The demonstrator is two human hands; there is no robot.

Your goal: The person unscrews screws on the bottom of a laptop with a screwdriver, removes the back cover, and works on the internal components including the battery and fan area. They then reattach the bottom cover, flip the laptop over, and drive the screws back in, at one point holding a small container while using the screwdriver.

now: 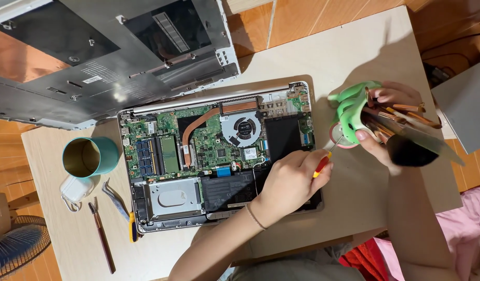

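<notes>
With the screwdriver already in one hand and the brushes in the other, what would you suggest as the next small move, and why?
Probably set the green brush holder down: the right hand holds it above the table, while the left hand grips the red-handled screwdriver over the open laptop, whose boards lie exposed.

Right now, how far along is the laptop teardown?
Done: the bottom cover is off and lies behind the open laptop, board and fan exposed. In hand: left hand holds a red-handled screwdriver over the laptop; right hand holds a green holder of brushes. Left: battery and drive are in their places.
</notes>
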